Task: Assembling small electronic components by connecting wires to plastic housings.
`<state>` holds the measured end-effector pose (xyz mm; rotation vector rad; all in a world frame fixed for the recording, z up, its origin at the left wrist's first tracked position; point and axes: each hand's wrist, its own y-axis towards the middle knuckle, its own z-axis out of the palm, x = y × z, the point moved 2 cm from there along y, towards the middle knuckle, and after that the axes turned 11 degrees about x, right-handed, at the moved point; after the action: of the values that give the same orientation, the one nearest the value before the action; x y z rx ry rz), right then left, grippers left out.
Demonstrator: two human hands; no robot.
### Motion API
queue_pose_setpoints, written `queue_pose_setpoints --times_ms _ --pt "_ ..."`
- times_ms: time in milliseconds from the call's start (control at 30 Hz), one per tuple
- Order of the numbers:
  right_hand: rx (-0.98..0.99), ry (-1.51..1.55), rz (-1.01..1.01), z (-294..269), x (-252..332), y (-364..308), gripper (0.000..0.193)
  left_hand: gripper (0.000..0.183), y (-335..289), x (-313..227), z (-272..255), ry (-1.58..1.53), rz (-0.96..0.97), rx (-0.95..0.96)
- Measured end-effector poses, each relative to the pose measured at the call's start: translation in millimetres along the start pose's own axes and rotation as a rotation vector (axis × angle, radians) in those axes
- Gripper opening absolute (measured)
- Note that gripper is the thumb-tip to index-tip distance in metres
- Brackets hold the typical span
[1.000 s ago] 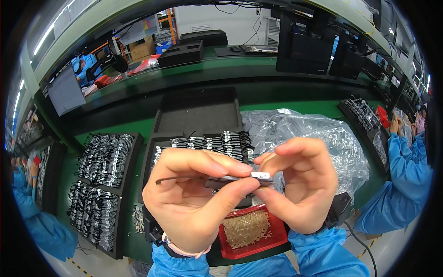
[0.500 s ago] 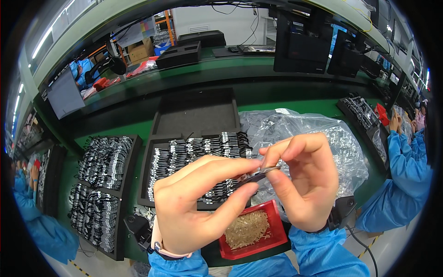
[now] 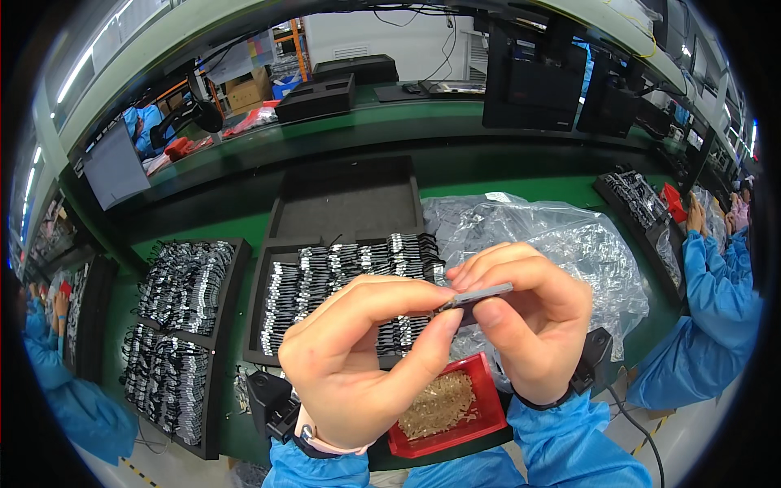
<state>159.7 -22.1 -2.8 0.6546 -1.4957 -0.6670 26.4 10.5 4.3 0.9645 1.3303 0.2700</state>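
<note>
A small flat grey part [image 3: 482,294] with a thin edge and a dark underside is held between both hands, above the table. My left hand [image 3: 358,362] pinches its left end between thumb and fingers. On its right end my right hand [image 3: 537,313] grips with the thumb below and the fingers behind. The fingertips partly cover the part, so its exact kind cannot be made out. Beneath the hands stands a red bin [image 3: 493,403] with many small yellowish pieces [image 3: 439,405]. Behind the left hand lies a black foam tray [image 3: 259,346] with rows of silver-and-black cabled parts [image 3: 317,276].
Clear plastic bags [image 3: 569,244] lie behind my right hand. Two more foam trays [image 3: 218,358] of similar parts sit at the left, and another filled tray [image 3: 639,203] at the far right. Co-workers in blue sleeves [image 3: 700,333] work on both sides. Dark monitors [image 3: 533,89] hang above.
The part has turned, so its flat grey edge now shows more. My right fingers have closed in along it, and my left hand has shifted slightly right.
</note>
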Motion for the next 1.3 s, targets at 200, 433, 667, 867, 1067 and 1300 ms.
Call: queue_pose_setpoints --times_ms 200,433,667,867,1067,1300 --pt "-0.04 -0.146 -0.071 1.3 -0.6 -0.5 0.012 0.018 -1.1 5.4 6.5 -0.208 -0.088 0.016" --pt "-0.03 -0.331 -0.139 1.5 2.4 -0.1 0.012 0.018 -2.6 4.9 6.6 -0.183 -0.098 0.037" --pt "-0.064 -0.32 -0.16 3.1 -1.9 -0.4 0.012 0.018 -2.6 8.8 6.9 -0.16 -0.055 0.016" --pt "-0.062 -0.327 -0.16 1.3 -1.1 -0.4 0.011 0.017 -3.3 11.8 11.3 -0.215 -0.07 0.007" --pt "-0.071 -0.301 -0.124 -0.3 -1.9 -0.1 0.009 0.019 -2.5 10.6 11.6 -0.178 -0.096 0.017" --pt "-0.02 -0.205 -0.015 -4.9 0.4 2.2 0.008 0.012 2.7 4.5 4.0 0.027 -0.009 0.023"
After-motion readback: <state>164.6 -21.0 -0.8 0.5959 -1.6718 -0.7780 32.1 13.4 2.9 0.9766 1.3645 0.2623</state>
